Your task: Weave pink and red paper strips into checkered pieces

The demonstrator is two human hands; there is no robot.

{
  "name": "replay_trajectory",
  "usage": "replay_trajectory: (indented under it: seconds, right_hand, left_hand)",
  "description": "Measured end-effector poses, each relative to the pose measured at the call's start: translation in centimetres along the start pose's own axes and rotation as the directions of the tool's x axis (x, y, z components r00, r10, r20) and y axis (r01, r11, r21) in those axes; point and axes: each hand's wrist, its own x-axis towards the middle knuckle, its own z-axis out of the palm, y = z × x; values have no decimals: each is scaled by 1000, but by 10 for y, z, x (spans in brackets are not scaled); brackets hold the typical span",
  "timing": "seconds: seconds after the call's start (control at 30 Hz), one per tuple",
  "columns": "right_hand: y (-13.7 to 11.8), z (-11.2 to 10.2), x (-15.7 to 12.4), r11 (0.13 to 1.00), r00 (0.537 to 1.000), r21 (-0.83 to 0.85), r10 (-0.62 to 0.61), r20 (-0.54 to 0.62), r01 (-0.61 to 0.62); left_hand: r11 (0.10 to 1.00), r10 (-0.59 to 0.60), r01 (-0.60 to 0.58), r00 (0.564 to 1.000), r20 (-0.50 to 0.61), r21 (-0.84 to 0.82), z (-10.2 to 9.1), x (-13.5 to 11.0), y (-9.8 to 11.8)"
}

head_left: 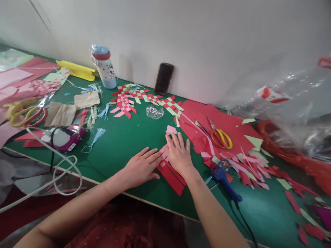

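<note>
My left hand (141, 166) lies flat on the green table (121, 144), fingers stretched out, its tips touching the left edge of a weave of red and pink paper strips (170, 175). Flat on top of that weave rests my right hand (179, 153), fingers spread and pressing it down. Pink strip ends (171, 130) stick out just beyond my right fingertips.
Orange and yellow scissors (221, 137) lie on red paper sheets to the right. A blue glue gun (225, 179) sits near my right wrist. Finished woven pieces (124, 105), a dish of beads (154, 111), a phone (163, 78) and a bottle (106, 67) stand behind. Paper scraps litter the right.
</note>
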Motion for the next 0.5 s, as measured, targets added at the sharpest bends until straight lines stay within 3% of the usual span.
replay_trajectory:
  seconds: [0.2, 0.27, 0.4, 0.5]
  right_hand:
    - [5, -14, -17, 998, 999, 63, 8, -34, -6]
    - [0, -19, -39, 996, 998, 82, -25, -65, 30]
    - [-20, -22, -95, 966, 964, 76, -237, -123, 247]
    - [-27, -24, -123, 961, 953, 66, -257, -162, 270]
  left_hand:
    - [1000, 28, -28, 999, 28, 9, -2, 0, -3]
    - [1000, 25, -25, 999, 21, 10, -2, 0, -3]
    - [1000, 4, -4, 1000, 3, 15, -5, 0, -1]
    - [999, -10, 10, 1000, 10, 44, -12, -4, 5]
